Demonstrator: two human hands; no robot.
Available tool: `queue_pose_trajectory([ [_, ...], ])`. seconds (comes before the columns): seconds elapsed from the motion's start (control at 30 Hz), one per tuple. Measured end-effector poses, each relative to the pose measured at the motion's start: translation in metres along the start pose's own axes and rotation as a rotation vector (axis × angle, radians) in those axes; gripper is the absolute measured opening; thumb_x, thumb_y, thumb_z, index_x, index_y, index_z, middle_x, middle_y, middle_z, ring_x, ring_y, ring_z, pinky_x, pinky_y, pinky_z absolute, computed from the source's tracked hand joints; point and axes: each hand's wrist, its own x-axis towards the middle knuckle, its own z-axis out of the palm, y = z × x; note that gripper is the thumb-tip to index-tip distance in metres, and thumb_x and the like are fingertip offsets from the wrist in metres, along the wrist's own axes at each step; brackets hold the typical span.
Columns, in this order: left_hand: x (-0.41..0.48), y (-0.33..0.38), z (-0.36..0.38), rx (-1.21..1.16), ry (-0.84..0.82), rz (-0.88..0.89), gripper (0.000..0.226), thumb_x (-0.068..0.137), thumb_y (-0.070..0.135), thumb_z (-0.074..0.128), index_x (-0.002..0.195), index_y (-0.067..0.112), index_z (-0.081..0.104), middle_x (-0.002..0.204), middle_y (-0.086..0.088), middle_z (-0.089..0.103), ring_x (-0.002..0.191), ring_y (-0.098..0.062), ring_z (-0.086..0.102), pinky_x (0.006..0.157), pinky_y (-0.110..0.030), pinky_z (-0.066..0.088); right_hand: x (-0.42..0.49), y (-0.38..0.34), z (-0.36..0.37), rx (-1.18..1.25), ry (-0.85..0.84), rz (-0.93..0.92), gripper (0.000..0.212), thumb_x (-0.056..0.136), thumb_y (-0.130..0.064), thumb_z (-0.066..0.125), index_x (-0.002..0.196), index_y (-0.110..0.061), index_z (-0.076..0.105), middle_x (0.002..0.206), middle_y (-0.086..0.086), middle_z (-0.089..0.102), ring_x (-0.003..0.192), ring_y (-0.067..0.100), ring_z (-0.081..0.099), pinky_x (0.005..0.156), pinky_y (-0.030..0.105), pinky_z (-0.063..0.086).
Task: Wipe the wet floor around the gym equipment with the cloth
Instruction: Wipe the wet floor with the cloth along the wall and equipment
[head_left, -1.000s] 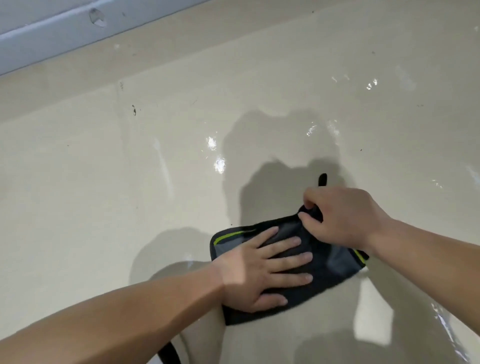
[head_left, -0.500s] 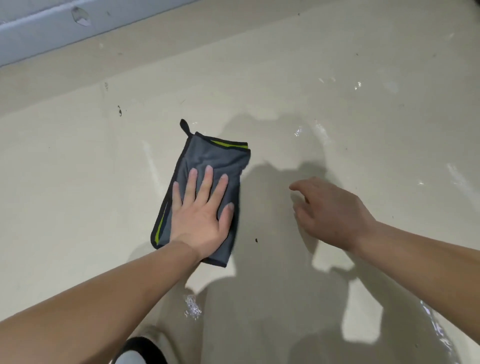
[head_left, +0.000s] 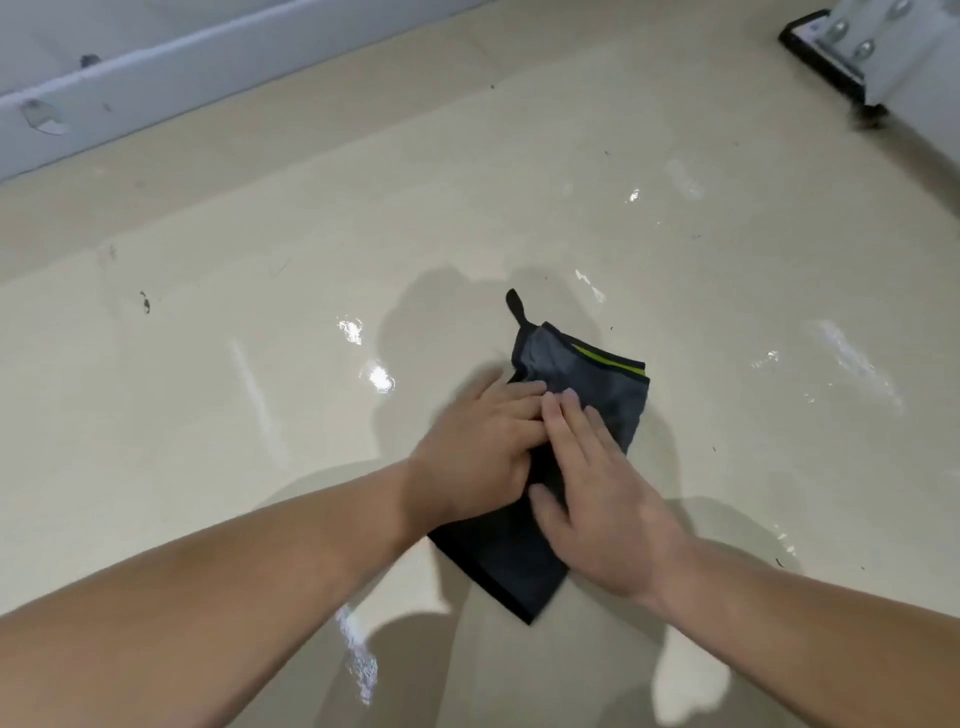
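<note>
A dark grey cloth (head_left: 597, 387) with black edging, a lime stripe and a small hanging loop lies flat on the glossy beige floor (head_left: 208, 415). My left hand (head_left: 478, 457) presses down on the cloth's left part, fingers together and pointing right. My right hand (head_left: 597, 493) lies palm down on the cloth beside it, its fingers overlapping the left hand's fingertips. Both hands hide the cloth's middle. Water glints on the floor around the cloth, with puddles to the left (head_left: 379, 376) and near my left forearm (head_left: 358, 660).
A white metal base of gym equipment (head_left: 852, 47) with bolts and a black foot stands at the top right. A pale grey skirting board (head_left: 156, 67) with chipped spots runs along the top left. Small dark specks dot the floor.
The cloth has slid right across the floor from the left area under my left hand. My right hand, which hovered free, now rests on the cloth.
</note>
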Motion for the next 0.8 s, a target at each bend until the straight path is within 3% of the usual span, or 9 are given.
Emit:
queue_pose_trajectory([
  [0.07, 0.002, -0.016, -0.016, 0.096, 0.101, -0.014, 0.057, 0.075, 0.014, 0.036, 0.113, 0.014, 0.078, 0.135, -0.009, 0.068, 0.134, -0.028, 0.057, 0.119, -0.048, 0.033, 0.010, -0.012, 0.006, -0.062, -0.101, 0.126, 0.109, 0.088, -0.079, 0.035, 0.162, -0.013, -0.010, 0.170, 0.016, -0.012, 0.157, 0.031, -0.013, 0.128, 0.048, 0.003],
  [0.1, 0.005, -0.026, -0.025, 0.144, 0.089, -0.066, 0.058, 0.074, 0.016, 0.037, 0.117, 0.013, 0.077, 0.142, -0.014, 0.063, 0.138, -0.030, 0.054, 0.119, -0.049, 0.033, 0.018, -0.015, 0.009, -0.113, -0.160, 0.184, 0.122, 0.079, -0.089, 0.034, 0.160, -0.014, -0.017, 0.167, 0.016, -0.024, 0.154, 0.031, -0.024, 0.127, 0.048, -0.005],
  [0.17, 0.017, -0.049, -0.045, 0.225, -0.110, -0.258, 0.069, 0.074, 0.026, 0.043, 0.140, 0.012, 0.061, 0.162, -0.020, 0.040, 0.150, -0.034, 0.036, 0.124, -0.052, 0.027, 0.032, -0.013, 0.007, -0.178, -0.241, 0.247, 0.136, 0.066, -0.099, 0.035, 0.156, -0.020, -0.031, 0.158, 0.013, -0.045, 0.146, 0.030, -0.041, 0.123, 0.049, -0.016],
  [0.23, 0.034, -0.074, -0.068, 0.305, -0.326, -0.457, 0.080, 0.075, 0.042, 0.051, 0.150, 0.015, 0.039, 0.170, -0.018, 0.015, 0.155, -0.037, 0.020, 0.125, -0.055, 0.023, 0.050, -0.001, -0.003, -0.171, -0.331, 0.289, 0.143, 0.059, -0.103, 0.037, 0.149, -0.025, -0.041, 0.150, 0.008, -0.055, 0.140, 0.027, -0.050, 0.120, 0.049, -0.023],
  [0.37, 0.062, -0.116, -0.101, 0.391, -0.405, -0.681, 0.100, 0.070, 0.083, 0.058, 0.144, 0.021, 0.034, 0.165, -0.015, 0.020, 0.152, -0.037, 0.022, 0.113, -0.072, 0.029, 0.105, 0.024, -0.041, -0.166, -0.381, 0.365, 0.149, 0.051, -0.106, 0.040, 0.149, -0.027, -0.041, 0.151, 0.007, -0.054, 0.141, 0.025, -0.048, 0.121, 0.050, -0.020],
  [0.5, 0.082, -0.149, -0.123, 0.407, -0.469, -0.914, 0.147, 0.054, 0.102, 0.060, 0.165, 0.027, -0.002, 0.174, -0.015, -0.013, 0.160, -0.039, -0.011, 0.114, -0.084, 0.010, 0.153, 0.040, -0.076, -0.116, -0.396, 0.504, 0.155, 0.049, -0.105, 0.047, 0.149, -0.026, -0.041, 0.153, 0.008, -0.052, 0.144, 0.028, -0.044, 0.122, 0.050, -0.018],
  [0.67, 0.092, -0.180, -0.136, 0.381, -0.501, -1.078, 0.178, 0.023, 0.111, 0.055, 0.163, 0.027, -0.015, 0.173, -0.019, -0.013, 0.160, -0.041, -0.010, 0.115, -0.082, 0.011, 0.211, 0.056, -0.109, -0.089, -0.393, 0.607, 0.162, 0.039, -0.109, 0.045, 0.152, -0.025, -0.036, 0.158, 0.010, -0.044, 0.149, 0.032, -0.035, 0.124, 0.053, -0.011],
  [0.73, 0.090, -0.185, -0.132, 0.369, -0.482, -1.038, 0.182, 0.018, 0.113, 0.052, 0.162, 0.024, -0.014, 0.173, -0.020, -0.006, 0.159, -0.040, -0.001, 0.116, -0.077, 0.023, 0.232, 0.062, -0.118, -0.095, -0.382, 0.634, 0.163, 0.037, -0.109, 0.044, 0.152, -0.025, -0.035, 0.160, 0.011, -0.042, 0.150, 0.034, -0.033, 0.124, 0.055, -0.010],
  [0.8, 0.085, -0.190, -0.129, 0.321, -0.423, -0.991, 0.181, 0.019, 0.112, 0.053, 0.162, 0.024, -0.015, 0.173, -0.018, -0.008, 0.159, -0.038, -0.004, 0.115, -0.070, 0.033, 0.252, 0.065, -0.126, -0.105, -0.358, 0.654, 0.164, 0.036, -0.109, 0.044, 0.154, -0.025, -0.032, 0.161, 0.012, -0.039, 0.151, 0.035, -0.030, 0.124, 0.056, -0.008],
])
